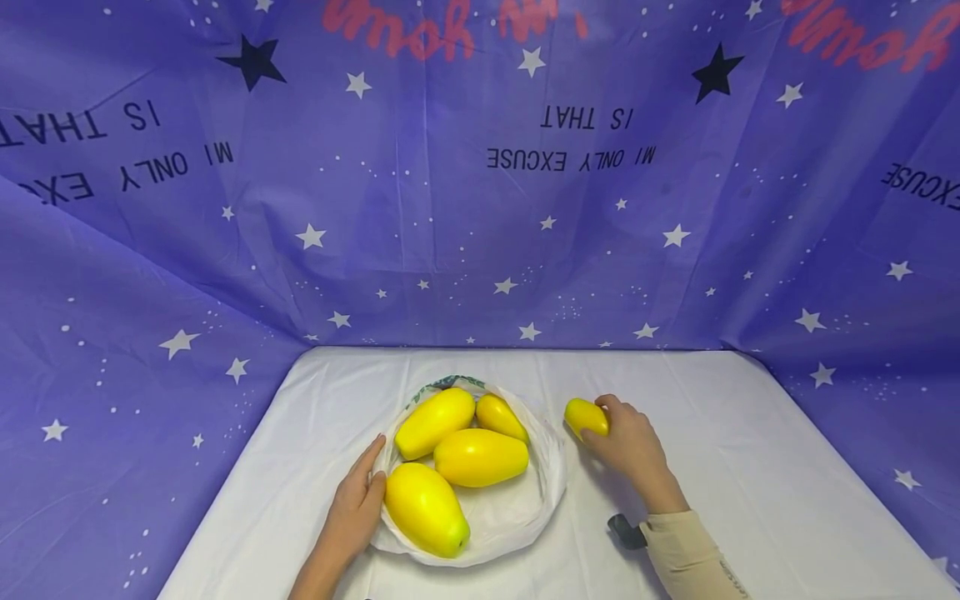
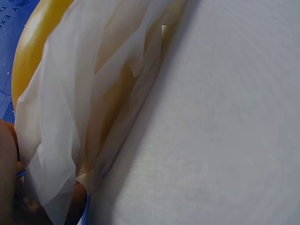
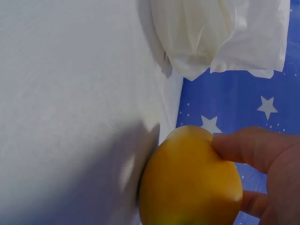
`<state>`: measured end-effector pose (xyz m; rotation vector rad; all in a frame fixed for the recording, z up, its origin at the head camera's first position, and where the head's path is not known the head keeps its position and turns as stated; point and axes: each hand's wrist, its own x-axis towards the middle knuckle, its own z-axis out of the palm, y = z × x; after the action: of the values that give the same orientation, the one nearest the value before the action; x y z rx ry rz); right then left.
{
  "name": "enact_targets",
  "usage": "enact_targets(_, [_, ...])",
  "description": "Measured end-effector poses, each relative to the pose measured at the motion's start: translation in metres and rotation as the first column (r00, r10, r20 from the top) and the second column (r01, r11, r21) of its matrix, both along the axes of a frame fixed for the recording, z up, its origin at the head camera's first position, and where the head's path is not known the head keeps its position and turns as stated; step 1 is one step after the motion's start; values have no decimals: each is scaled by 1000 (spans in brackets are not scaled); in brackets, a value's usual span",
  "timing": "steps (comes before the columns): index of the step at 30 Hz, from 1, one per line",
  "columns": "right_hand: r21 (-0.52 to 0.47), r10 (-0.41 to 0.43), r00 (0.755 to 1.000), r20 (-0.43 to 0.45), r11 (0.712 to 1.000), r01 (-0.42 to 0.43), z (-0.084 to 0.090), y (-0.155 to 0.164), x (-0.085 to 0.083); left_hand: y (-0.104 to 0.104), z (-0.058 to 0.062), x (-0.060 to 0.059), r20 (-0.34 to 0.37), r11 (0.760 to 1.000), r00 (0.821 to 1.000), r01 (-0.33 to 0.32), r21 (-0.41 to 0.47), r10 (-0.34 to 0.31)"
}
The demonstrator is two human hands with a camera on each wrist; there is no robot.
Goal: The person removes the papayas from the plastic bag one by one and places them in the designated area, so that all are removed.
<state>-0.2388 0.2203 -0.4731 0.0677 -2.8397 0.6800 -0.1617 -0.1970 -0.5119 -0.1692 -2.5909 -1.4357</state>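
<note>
A white plastic bag [image 1: 551,467] stands with its mouth spread wide, holding several yellow papayas [image 1: 427,508] with greenish tips. My left hand [image 1: 352,504] holds the bag's left rim, thumb at the edge and fingers along the outside. Seen from the left wrist, the bag's thin wall [image 2: 58,117] runs down between thumb and fingers. To the right of the bag, my right hand [image 1: 630,437] grips one more papaya [image 1: 581,417] between thumb and fingers, low over the table. The right wrist view shows this papaya [image 3: 190,183] close up, the bag beyond it.
A white cloth covers the table [image 1: 780,500]. Purple curtains [image 1: 450,275] with stars and lettering hang behind and along both sides. A dark wrist-worn device [image 1: 626,532] sticks out from the right wrist beside the beige sleeve [image 1: 686,554].
</note>
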Motion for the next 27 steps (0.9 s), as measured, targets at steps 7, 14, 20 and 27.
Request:
enact_targets(7, [-9, -23, 999, 26, 1000, 23, 1, 0, 2, 0, -1, -1, -3, 1000, 1000, 5, 3, -5])
enact_targets(14, [4, -23, 1000, 17, 1000, 23, 9, -2, 5, 0, 0, 0, 6, 1000, 1000, 9, 17, -9])
enact_targets(20, [-1, 16, 997, -69, 1000, -16, 29, -9, 10, 0, 1, 1, 10, 1000, 1000, 7, 15, -7])
enact_targets(27, [-27, 65, 985, -161, 997, -70, 49, -25, 13, 1, 3, 2, 24, 1000, 1000, 7, 25, -7])
